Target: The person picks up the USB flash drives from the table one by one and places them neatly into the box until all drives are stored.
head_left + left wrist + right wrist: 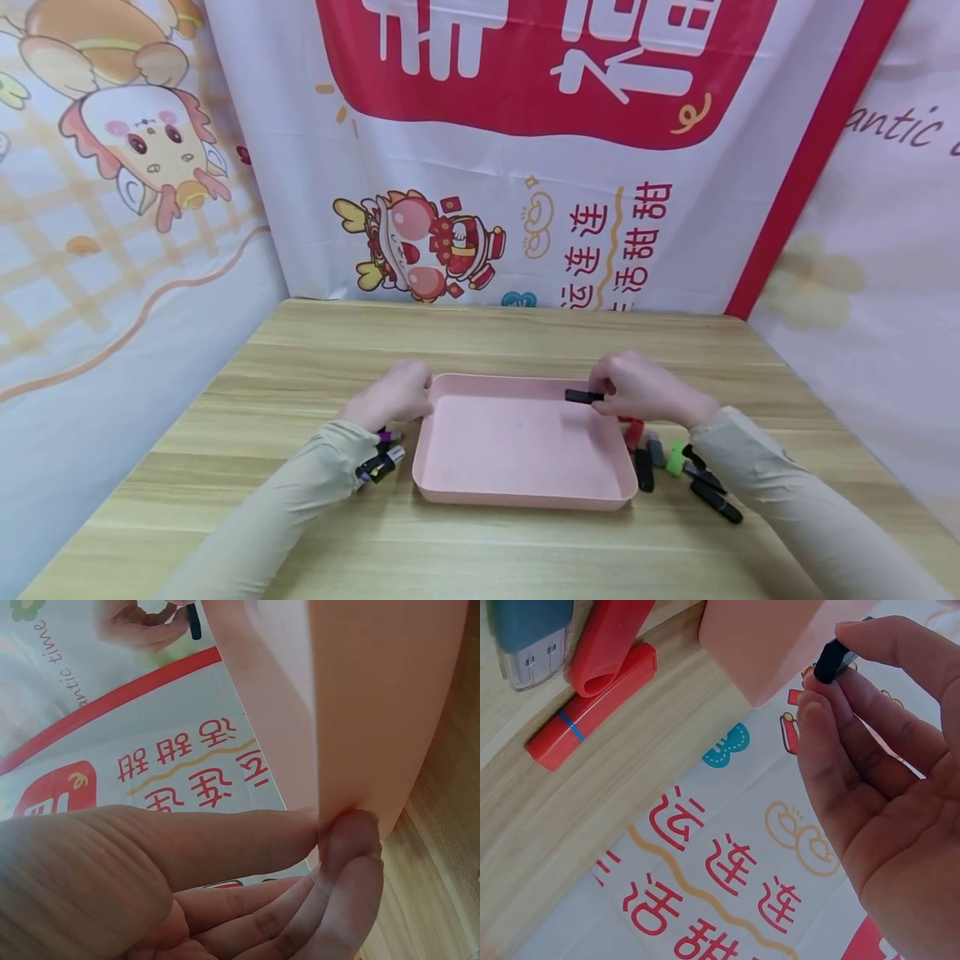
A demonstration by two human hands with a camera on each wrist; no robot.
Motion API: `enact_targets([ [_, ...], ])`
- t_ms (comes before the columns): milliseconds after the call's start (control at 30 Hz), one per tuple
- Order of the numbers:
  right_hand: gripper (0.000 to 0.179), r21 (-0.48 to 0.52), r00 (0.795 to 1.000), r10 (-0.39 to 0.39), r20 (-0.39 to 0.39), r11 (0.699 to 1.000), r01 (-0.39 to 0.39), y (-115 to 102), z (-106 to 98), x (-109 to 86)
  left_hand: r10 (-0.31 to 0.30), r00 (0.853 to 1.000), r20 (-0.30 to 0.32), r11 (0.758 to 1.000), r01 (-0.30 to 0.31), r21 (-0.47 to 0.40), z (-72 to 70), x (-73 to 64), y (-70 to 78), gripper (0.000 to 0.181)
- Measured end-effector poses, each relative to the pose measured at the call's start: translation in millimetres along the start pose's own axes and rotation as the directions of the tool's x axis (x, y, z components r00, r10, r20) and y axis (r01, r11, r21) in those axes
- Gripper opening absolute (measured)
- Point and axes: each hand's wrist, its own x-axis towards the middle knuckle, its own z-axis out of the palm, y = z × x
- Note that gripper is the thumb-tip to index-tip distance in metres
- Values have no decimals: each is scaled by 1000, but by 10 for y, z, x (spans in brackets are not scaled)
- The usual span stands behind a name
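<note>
A shallow pink tray (pixel 517 446) lies on the wooden table. At its far left corner my left hand (pixel 396 392) pinches the tray wall between thumb and fingers, as the left wrist view (pixel 345 712) of the tray confirms. Over the far right corner, my right hand (pixel 637 387) pinches a small black USB stick (pixel 580 397) between thumb and fingertips. In the right wrist view only the end of that black stick (pixel 829 661) shows, the rest being hidden by fingers.
Right of the tray lie several USB sticks, including a red one (pixel 634 433), a grey one (pixel 656 451), a green one (pixel 676 458) and a black one (pixel 716 500). Another group of sticks (pixel 384 465) sits on the left, partly behind my sleeve. Printed cloths hang behind the table (pixel 480 575).
</note>
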Motion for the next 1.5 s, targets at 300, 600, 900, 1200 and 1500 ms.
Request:
enact_targets([
  [300,12,-73,999,29,32,997,-27,-33,28,87,27,999,-25,1000,-27,6,-12,-14,19,18],
  [600,13,-122,998,38,50,992,-32,-35,109,141,11,1000,-22,1000,-12,-5,-1,-16,29,22],
  [900,12,-199,998,39,50,980,-28,-49,111,159,22,999,-27,1000,-21,15,-6,-5,36,24],
  [1200,13,-219,998,46,46,975,-35,-50,175,197,73,997,-27,995,-71,64,-15,-35,6,24],
  [1500,14,-313,997,37,68,950,-14,-69,189,215,121,993,-15,989,-119,91,-9,-34,-14,32],
])
